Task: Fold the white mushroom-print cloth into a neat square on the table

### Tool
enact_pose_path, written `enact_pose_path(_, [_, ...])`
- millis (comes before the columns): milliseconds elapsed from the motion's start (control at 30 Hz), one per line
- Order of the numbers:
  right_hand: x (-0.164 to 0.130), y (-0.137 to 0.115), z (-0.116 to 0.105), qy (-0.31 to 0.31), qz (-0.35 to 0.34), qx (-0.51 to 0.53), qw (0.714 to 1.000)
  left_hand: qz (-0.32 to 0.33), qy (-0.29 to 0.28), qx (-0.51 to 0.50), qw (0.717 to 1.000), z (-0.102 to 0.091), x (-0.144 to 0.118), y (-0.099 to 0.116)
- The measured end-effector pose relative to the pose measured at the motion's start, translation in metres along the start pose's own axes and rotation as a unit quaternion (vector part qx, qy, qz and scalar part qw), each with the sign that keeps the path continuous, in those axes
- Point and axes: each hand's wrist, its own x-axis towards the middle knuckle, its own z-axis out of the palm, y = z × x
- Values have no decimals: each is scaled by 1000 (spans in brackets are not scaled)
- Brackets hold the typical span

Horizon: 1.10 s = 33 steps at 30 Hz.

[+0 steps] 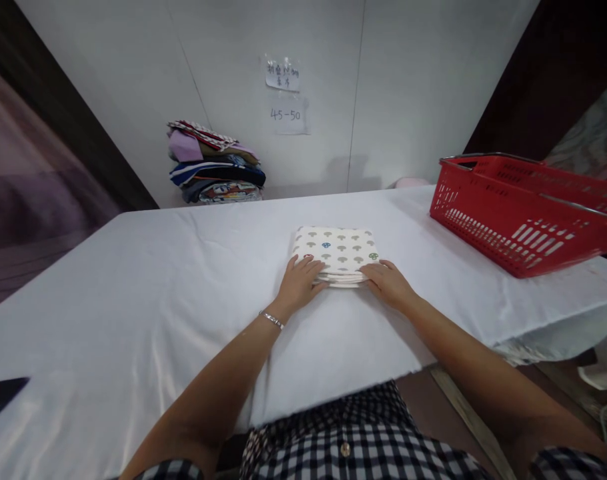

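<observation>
A red basket (pixel 528 213) stands at the far right of the white-covered table (pixel 158 300), a stack of folded clothes (pixel 216 163) sits far left against the wall, and a dark flat object (pixel 1 395) lies at the near left edge; nothing lies between these and the hands. The folded patterned cloth (pixel 338 250) lies mid-table, the left hand (pixel 298 283) resting flat on its near left corner and the right hand (pixel 387 281) on its near right corner, fingers spread and pressing rather than clasping, both arms stretched forward.

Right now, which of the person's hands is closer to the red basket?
The right hand. It rests on the near right corner of the folded cloth, on the side facing the red basket. The left hand rests on the cloth's near left corner, farther from the basket.
</observation>
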Motion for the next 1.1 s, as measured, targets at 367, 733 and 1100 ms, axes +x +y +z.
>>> enact_pose_path(367, [2, 2, 0, 11, 26, 21, 999, 3, 14, 39, 999, 1, 7, 7])
enact_pose_path(733, [17, 11, -4, 54, -2, -49, 997, -47, 30, 30, 998, -10, 0, -25])
enact_pose_path(1100, [-10, 16, 23, 79, -80, -97, 989, -9, 4, 14, 1000, 5, -14, -33])
